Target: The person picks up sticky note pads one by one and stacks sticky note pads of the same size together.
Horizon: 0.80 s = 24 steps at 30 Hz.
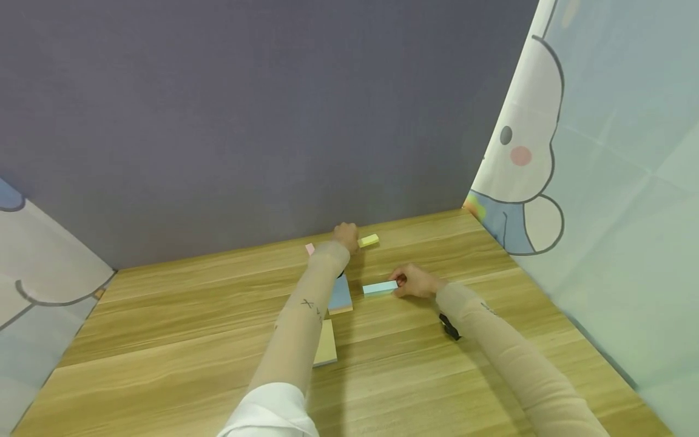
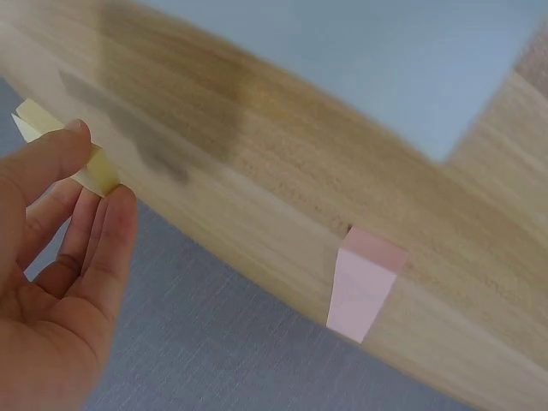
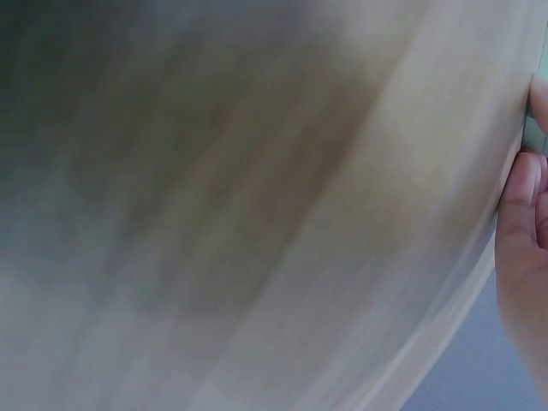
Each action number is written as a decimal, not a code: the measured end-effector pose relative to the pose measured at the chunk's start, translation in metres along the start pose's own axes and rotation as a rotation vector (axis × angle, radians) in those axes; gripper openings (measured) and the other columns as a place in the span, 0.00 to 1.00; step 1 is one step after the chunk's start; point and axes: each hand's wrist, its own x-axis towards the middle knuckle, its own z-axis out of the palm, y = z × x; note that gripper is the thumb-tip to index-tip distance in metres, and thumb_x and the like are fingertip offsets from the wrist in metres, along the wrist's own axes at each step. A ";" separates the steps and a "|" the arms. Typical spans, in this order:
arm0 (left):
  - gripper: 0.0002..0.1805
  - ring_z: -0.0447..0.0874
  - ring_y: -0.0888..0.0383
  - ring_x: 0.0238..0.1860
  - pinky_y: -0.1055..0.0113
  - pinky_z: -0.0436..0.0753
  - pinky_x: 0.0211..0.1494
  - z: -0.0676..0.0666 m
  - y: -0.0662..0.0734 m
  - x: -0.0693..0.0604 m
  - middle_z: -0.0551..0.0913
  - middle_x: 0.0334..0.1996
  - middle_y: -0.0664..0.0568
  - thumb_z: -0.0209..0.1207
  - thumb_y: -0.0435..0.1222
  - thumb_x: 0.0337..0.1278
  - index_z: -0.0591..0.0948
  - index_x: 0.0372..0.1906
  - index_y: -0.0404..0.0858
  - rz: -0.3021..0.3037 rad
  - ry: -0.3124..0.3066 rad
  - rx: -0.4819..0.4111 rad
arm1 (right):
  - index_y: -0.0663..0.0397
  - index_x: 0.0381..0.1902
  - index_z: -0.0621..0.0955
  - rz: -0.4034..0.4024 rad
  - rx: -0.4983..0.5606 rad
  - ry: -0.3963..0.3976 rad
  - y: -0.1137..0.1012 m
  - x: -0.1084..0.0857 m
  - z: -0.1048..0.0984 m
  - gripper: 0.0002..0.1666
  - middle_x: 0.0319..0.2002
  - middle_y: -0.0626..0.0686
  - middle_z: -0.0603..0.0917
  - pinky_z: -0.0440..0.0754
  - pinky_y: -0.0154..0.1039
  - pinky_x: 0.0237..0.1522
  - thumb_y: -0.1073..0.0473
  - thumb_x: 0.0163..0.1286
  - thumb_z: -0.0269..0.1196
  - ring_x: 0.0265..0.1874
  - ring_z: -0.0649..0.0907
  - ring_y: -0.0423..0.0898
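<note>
Near the back edge of the table, my left hand pinches a small yellow sticky-note pad between thumb and fingers. In the left wrist view the same yellow pad is held just off the wood or at its edge; I cannot tell whether it touches. My right hand grips the right end of a narrow light-blue sticky-note pad. The right wrist view catches only part of the right hand at its edge. A small pink pad lies left of my left hand.
A larger blue pad and a pale yellow pad lie on the wooden table, partly hidden by my left forearm. A grey wall rises behind the table, and a printed curtain stands along the right side.
</note>
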 end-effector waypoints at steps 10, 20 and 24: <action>0.03 0.80 0.54 0.36 0.64 0.80 0.37 -0.015 -0.003 -0.005 0.84 0.35 0.48 0.61 0.32 0.51 0.82 0.32 0.37 0.004 -0.033 -0.029 | 0.68 0.42 0.79 0.015 0.001 0.004 0.004 0.004 0.000 0.17 0.33 0.54 0.76 0.73 0.31 0.35 0.70 0.53 0.66 0.33 0.72 0.42; 0.09 0.79 0.55 0.35 0.65 0.80 0.40 -0.032 -0.009 -0.014 0.83 0.36 0.50 0.63 0.33 0.48 0.84 0.37 0.38 0.042 0.008 -0.021 | 0.71 0.45 0.77 -0.010 0.030 -0.013 0.003 0.001 -0.002 0.19 0.34 0.57 0.75 0.73 0.32 0.35 0.70 0.54 0.65 0.33 0.71 0.43; 0.17 0.79 0.49 0.48 0.61 0.79 0.50 -0.037 -0.012 -0.017 0.81 0.48 0.47 0.63 0.33 0.50 0.81 0.48 0.38 0.048 -0.008 -0.033 | 0.70 0.46 0.77 0.006 0.004 -0.020 0.003 0.003 -0.002 0.19 0.35 0.55 0.75 0.73 0.32 0.36 0.68 0.55 0.65 0.33 0.71 0.43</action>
